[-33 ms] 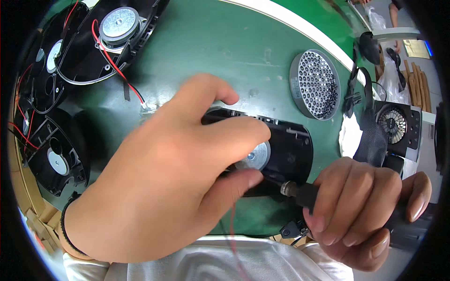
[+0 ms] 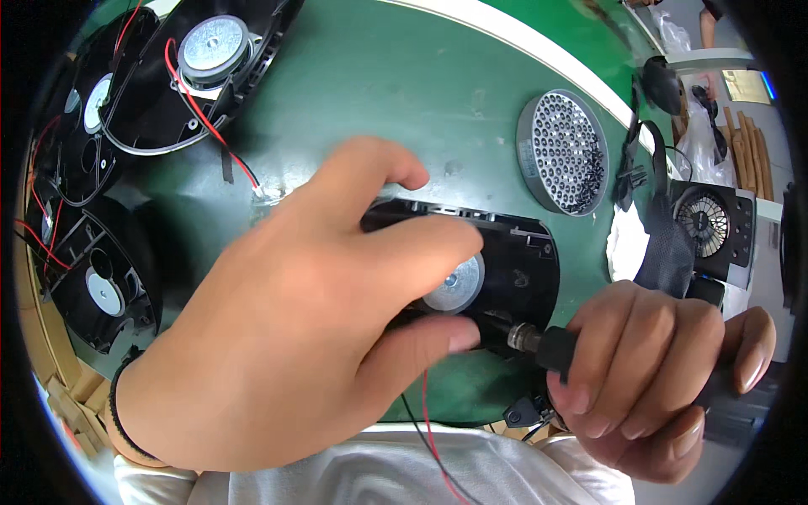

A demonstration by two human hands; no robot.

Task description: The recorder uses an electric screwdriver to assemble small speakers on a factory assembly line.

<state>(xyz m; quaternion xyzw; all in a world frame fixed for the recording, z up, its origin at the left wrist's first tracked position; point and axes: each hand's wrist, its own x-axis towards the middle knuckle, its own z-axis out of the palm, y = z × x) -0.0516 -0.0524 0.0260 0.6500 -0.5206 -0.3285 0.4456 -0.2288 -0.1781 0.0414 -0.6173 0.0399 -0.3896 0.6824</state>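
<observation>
Near the far-left corner of your green table (image 2: 404, 76) lies a black speaker housing (image 2: 147, 109), its red-and-black cable (image 2: 207, 123) trailing onto the tabletop. By your left edge you have a second dark housing (image 2: 126, 244) with a silver disc (image 2: 105, 291); cardboard (image 2: 63, 402) shows beyond the near-left corner. By your right edge is a white scrap (image 2: 627, 244), and past it a black fan (image 2: 705, 223), clear plastic (image 2: 707, 160) and brown sticks (image 2: 749, 151).

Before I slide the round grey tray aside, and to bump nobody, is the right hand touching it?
Apart. The head view shows green tabletop between the right hand and the round grey tray.
</observation>
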